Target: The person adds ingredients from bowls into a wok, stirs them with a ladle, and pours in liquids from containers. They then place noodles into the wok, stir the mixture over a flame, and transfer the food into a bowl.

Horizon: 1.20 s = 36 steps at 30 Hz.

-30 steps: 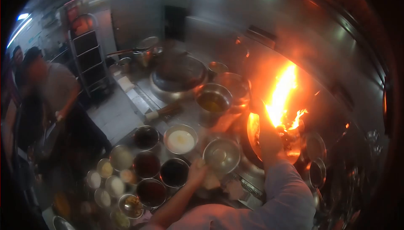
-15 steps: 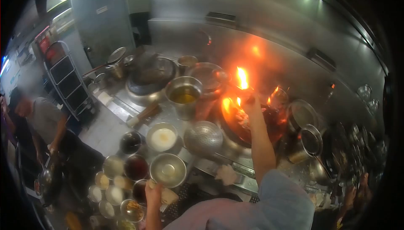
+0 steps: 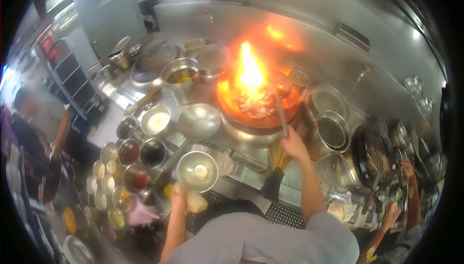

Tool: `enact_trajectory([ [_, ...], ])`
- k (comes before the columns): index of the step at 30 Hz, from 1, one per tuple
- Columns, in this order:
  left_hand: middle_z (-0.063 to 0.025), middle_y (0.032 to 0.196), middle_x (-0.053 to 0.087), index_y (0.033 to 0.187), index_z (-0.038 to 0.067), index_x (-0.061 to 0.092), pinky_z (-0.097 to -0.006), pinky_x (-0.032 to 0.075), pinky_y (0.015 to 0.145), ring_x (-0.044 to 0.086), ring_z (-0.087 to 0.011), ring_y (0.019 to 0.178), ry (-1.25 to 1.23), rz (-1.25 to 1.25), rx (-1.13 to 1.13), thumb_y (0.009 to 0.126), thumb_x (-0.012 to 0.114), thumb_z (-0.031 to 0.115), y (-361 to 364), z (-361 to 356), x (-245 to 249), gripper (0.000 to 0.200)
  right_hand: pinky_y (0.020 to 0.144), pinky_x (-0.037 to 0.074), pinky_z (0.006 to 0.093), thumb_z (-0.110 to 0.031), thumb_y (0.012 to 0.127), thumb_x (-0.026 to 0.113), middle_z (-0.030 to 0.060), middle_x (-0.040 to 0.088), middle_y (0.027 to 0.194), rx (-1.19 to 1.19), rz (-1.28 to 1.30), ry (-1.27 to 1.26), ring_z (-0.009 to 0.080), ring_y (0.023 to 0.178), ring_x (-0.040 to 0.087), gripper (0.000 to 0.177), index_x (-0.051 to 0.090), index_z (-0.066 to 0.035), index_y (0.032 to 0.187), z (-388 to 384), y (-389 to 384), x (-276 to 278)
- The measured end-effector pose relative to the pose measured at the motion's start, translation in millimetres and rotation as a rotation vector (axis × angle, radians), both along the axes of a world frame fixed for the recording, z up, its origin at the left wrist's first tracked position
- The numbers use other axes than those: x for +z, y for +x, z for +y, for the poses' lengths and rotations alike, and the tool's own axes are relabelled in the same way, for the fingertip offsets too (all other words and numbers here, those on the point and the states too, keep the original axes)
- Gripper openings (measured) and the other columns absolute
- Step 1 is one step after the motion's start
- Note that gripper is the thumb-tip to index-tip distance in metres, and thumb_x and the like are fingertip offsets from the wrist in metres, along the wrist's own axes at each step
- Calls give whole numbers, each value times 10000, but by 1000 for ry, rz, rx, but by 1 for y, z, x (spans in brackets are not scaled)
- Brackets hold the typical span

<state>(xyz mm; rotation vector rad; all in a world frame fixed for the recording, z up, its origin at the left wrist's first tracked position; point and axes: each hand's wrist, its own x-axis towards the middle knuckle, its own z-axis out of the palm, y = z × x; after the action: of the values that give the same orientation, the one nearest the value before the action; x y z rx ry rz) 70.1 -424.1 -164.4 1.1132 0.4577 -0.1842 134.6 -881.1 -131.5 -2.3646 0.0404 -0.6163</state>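
My right hand point(image 3: 296, 144) is wrapped around the handle of a ladle point(image 3: 282, 114). The ladle's far end reaches over a large wok point(image 3: 249, 120), where tall flames point(image 3: 251, 71) rise above the food. Down in front of me, my left hand point(image 3: 180, 200) is closed at the near rim of a shiny metal bowl point(image 3: 208, 181), with a pale round patch at its bottom. A beige folded cloth point(image 3: 197, 202) shows beside that hand. Just beyond the bowl rests a perforated strainer point(image 3: 199, 121), its long handle running toward the seasoning pots.
Several seasoning pots point(image 3: 129, 151) crowd the left side. A pot of yellow oil point(image 3: 180, 77) stands behind the strainer. At right are a strainer pot point(image 3: 332, 131) and a dark wok point(image 3: 369, 150), near another person's hands point(image 3: 391, 214). A person point(image 3: 48, 128) stands far left.
My right arm has drawn back from the wok, bringing the ladle handle into view. The flames have grown taller. The whole view has shifted, showing more of the right side.
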Motion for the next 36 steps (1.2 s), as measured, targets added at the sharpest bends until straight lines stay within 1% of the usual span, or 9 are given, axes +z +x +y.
enact_trajectory([
  [3, -115, 1062, 601, 1210, 20, 506, -362, 545, 732, 629, -232, 894, -21, 59, 113, 871, 598, 32, -44, 12, 0, 351, 356, 359, 309, -55, 816, 497, 74, 550, 657, -20, 382, 935, 147, 400, 469, 604, 372, -106, 1405, 34, -85, 10],
  [9, -117, 1038, 602, 1245, 9, 499, -360, 536, 749, 626, -229, 893, 114, 142, 286, 865, 574, 41, -114, 56, -3, 389, 322, 337, 276, -47, 833, 501, 3, 469, 591, -211, 398, 901, 104, 374, 431, 449, 464, -111, 1276, 47, -84, -15],
  [13, -112, 999, 622, 1174, 8, 551, -379, 538, 721, 644, -232, 848, 119, 142, 686, 833, 647, 102, -142, 88, -30, 367, 349, 342, 260, -106, 852, 518, -5, 473, 620, 39, 303, 881, 98, 410, 440, 329, 484, -100, 1179, 27, -2, 27],
  [19, -134, 996, 611, 1084, 15, 526, -410, 574, 691, 658, -262, 819, -78, -93, 1401, 871, 561, 17, -218, 150, -64, 215, 389, 350, 237, -195, 880, 544, -16, 480, 663, 269, 142, 809, 87, 463, 452, 191, 514, -85, 1033, 43, 100, 80],
  [24, -151, 1037, 618, 1153, -5, 494, -452, 571, 752, 654, -309, 900, -206, -181, 1644, 943, 551, 150, -308, 200, -49, 267, 402, 365, 242, -199, 881, 570, -16, 487, 660, 350, 149, 853, 93, 482, 466, 237, 502, -75, 1071, 93, 142, 97],
  [26, -157, 1078, 618, 1149, 9, 514, -458, 564, 755, 653, -302, 890, -254, -229, 1484, 953, 552, 291, -335, 229, -100, 345, 401, 372, 251, -183, 876, 583, -12, 491, 649, 318, 185, 934, 100, 482, 473, 292, 488, -73, 1129, 106, 154, 96],
  [30, -149, 1105, 624, 1241, 20, 519, -450, 549, 748, 634, -305, 915, -406, -98, 1010, 937, 525, 455, -288, 232, -80, 531, 401, 388, 268, -149, 865, 607, -6, 498, 625, 172, 198, 1200, 113, 483, 486, 415, 459, -67, 1245, 165, 148, 99],
  [32, -150, 1104, 616, 1228, 31, 522, -404, 565, 754, 644, -278, 940, -88, 92, 814, 908, 617, 374, -258, 222, -86, 478, 382, 376, 273, -127, 853, 613, -2, 487, 618, -11, 134, 906, 113, 468, 483, 446, 448, -49, 1260, 203, 143, 135],
  [36, -76, 871, 650, 1073, 48, 598, -348, 529, 684, 640, -209, 819, 528, 328, -61, 832, 679, 256, -219, 203, -118, 329, 361, 361, 299, -141, 840, 580, 25, 471, 604, 112, 75, 728, 128, 420, 479, 289, 494, 5, 1075, 205, 176, 172],
])
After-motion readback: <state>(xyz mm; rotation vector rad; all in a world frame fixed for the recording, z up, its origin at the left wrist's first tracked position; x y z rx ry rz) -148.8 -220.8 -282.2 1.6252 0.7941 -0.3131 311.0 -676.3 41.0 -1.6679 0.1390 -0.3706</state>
